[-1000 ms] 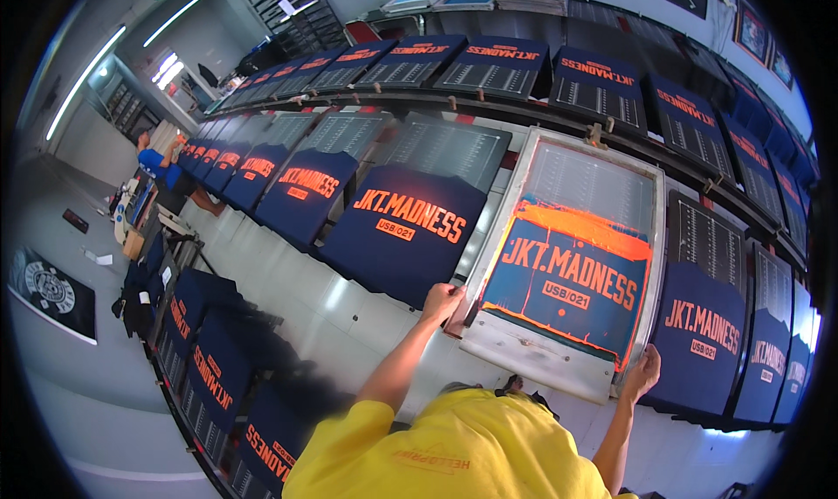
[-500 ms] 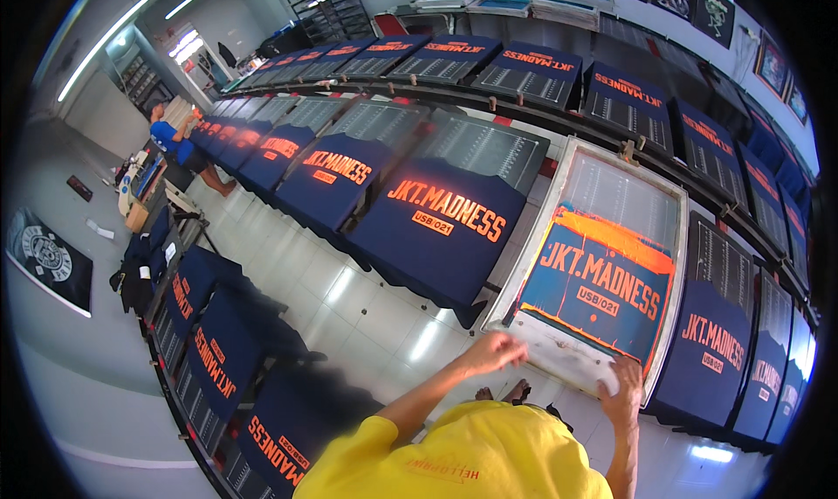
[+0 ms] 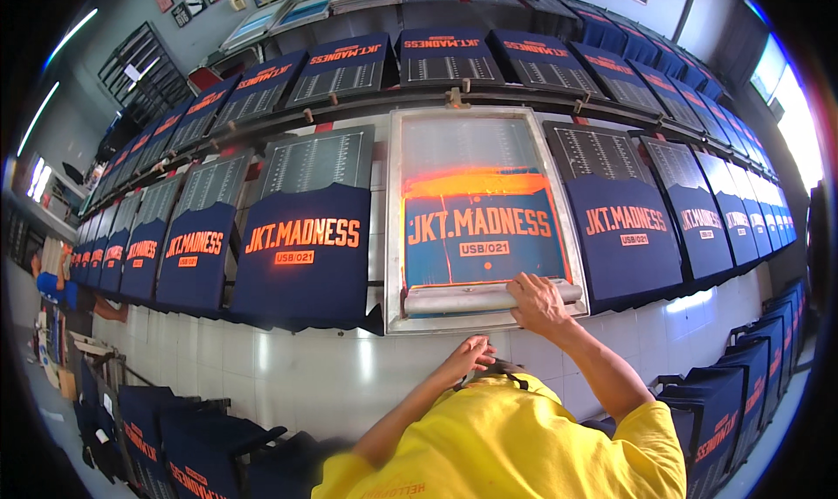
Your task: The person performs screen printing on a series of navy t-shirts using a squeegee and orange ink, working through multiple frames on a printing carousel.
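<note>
A screen-printing frame point(image 3: 394, 237) lies over a board in front of me. Its blue-green mesh point(image 3: 511, 268) shows lettering, with a thick band of orange ink point(image 3: 476, 185) across the upper part. Along the near end rests a pale squeegee point(image 3: 458, 300). My right hand point(image 3: 537, 302) is closed over the squeegee's right part, fingers on its top and the thumb side hidden. Nearer my body, my left hand point(image 3: 470, 357) hovers short of the frame's near edge, holding nothing, its fingers loosely bent and apart.
Navy shirts with orange print, such as this left one point(image 3: 301, 254) and this right one point(image 3: 620, 228), lie on boards on both sides. A dark rail point(image 3: 340, 106) with clamps runs behind. More shirt rows stand across and behind. A co-worker in blue point(image 3: 57, 288) stands far left.
My view has swung to the right, so the frame now sits near the middle. My right hand has gone from the frame's near end onto the squeegee. My left hand has drawn back toward my body.
</note>
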{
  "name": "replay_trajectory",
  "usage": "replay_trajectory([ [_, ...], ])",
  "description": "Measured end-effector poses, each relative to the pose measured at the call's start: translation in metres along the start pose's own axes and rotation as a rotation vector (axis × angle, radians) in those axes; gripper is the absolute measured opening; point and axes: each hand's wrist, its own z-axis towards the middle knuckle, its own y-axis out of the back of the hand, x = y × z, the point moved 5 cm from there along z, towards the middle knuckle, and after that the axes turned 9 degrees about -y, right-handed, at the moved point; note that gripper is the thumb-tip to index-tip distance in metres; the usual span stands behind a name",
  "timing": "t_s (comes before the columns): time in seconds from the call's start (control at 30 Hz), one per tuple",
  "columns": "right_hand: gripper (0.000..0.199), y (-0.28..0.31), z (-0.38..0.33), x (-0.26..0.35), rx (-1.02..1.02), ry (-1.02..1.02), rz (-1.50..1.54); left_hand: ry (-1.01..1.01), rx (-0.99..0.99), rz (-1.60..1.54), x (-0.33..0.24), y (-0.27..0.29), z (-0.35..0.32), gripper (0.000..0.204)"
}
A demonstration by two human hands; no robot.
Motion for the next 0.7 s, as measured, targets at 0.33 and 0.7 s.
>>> replay_trajectory([
  [0.33,0.028,0.024,0.029,-0.022,-0.104,0.064,0.104,0.049,-0.095,-0.291,0.019,-0.016,0.026,0.05],
  [0.7,0.032,0.031,0.174,-0.102,-0.159,0.001,0.218,-0.155,-0.279,-0.015,0.032,-0.009,0.028,0.045],
])
